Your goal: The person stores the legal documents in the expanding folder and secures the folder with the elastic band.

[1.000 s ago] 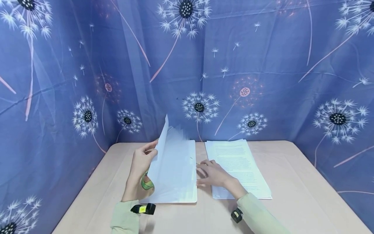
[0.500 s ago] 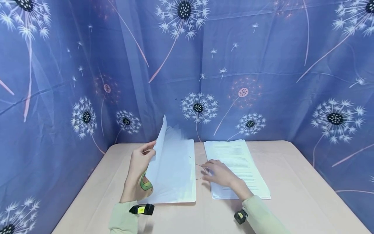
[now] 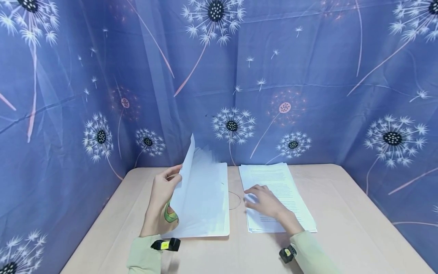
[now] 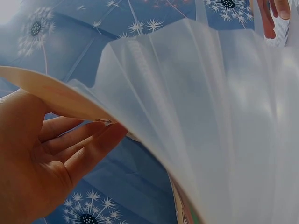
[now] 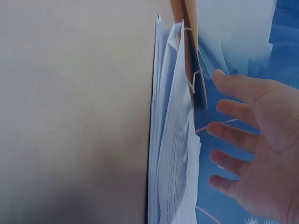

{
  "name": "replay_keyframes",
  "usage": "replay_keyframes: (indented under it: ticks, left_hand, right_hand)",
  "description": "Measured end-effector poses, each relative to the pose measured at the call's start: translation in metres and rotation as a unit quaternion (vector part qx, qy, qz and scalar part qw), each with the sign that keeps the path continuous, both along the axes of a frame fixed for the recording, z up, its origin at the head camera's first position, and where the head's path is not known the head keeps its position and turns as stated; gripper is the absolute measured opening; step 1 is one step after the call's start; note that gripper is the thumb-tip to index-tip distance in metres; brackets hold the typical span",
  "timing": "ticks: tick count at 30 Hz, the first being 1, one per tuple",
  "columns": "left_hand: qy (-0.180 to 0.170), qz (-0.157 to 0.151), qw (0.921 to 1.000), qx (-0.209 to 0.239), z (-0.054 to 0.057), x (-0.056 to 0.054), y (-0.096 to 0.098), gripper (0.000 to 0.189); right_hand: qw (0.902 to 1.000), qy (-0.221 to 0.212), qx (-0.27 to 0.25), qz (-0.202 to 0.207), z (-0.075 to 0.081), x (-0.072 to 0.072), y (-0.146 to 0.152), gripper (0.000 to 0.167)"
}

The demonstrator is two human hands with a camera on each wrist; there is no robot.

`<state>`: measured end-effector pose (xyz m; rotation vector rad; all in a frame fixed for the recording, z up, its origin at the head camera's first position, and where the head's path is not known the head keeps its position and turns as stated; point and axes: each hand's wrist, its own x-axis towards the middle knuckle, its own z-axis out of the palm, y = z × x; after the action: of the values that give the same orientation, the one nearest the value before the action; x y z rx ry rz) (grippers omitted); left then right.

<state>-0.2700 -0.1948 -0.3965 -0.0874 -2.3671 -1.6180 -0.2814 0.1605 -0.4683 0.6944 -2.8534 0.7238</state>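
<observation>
An accordion file folder [image 3: 208, 205] with translucent pockets stands opened in the middle of the table. My left hand [image 3: 163, 188] grips its raised front cover at the left edge. In the left wrist view the pockets [image 4: 210, 116] fan out beside the tan cover [image 4: 70, 95]. A thin elastic cord [image 3: 240, 198] loops out from the folder's right side onto the table. Above a stack of printed papers [image 3: 282, 182], my right hand [image 3: 268, 203] hovers with fingers spread and nothing in them. The right wrist view shows the stack edge-on, with a gap between it and the hand.
The beige table [image 3: 342, 213] extends around the folder and the papers. Blue dandelion-print curtains [image 3: 308, 76] close off its back and sides. A black wrist camera [image 3: 287, 253] is strapped on the right wrist, another on the left.
My right hand has let go of the elastic cord at the folder's right edge and moved right, over the papers. My left hand keeps the cover raised, nearly still.
</observation>
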Motion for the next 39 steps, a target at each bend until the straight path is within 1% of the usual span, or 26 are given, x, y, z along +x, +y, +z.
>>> replay_keyframes:
  ticks: [7, 12, 19, 23, 29, 34, 36, 39]
  left_hand:
    - [0.000, 0.002, 1.0000, 0.002, 0.001, 0.000, -0.001, 0.040]
    - [-0.008, -0.004, 1.0000, 0.000, 0.003, 0.000, -0.001, 0.041]
    - [-0.002, 0.001, 1.0000, -0.008, 0.005, 0.000, -0.002, 0.041]
    - [-0.007, -0.004, 0.9999, -0.009, 0.003, 0.001, -0.002, 0.041]
    - [-0.005, -0.002, 0.9999, -0.011, 0.003, 0.000, 0.000, 0.041]
    - [-0.008, -0.004, 0.9999, -0.009, 0.003, 0.002, -0.001, 0.041]
    - [-0.007, 0.000, 0.9999, -0.009, 0.004, 0.002, -0.001, 0.041]
    - [-0.006, 0.002, 1.0000, -0.008, 0.003, 0.001, 0.002, 0.040]
  right_hand:
    - [0.9999, 0.000, -0.007, -0.013, 0.000, 0.000, 0.013, 0.045]
    - [0.9996, 0.003, -0.015, -0.025, -0.001, -0.001, 0.025, 0.044]
    - [0.9978, -0.005, -0.043, -0.050, -0.003, -0.001, 0.039, 0.044]
    - [0.9972, -0.009, -0.038, -0.063, -0.005, 0.000, 0.046, 0.043]
    - [0.9961, 0.002, -0.034, -0.081, -0.006, 0.000, 0.057, 0.043]
    - [0.9946, 0.001, -0.037, -0.097, -0.006, 0.003, 0.065, 0.043]
    - [0.9942, -0.001, -0.040, -0.100, -0.007, 0.005, 0.068, 0.043]
    - [0.9935, -0.001, -0.040, -0.107, -0.008, 0.007, 0.076, 0.043]
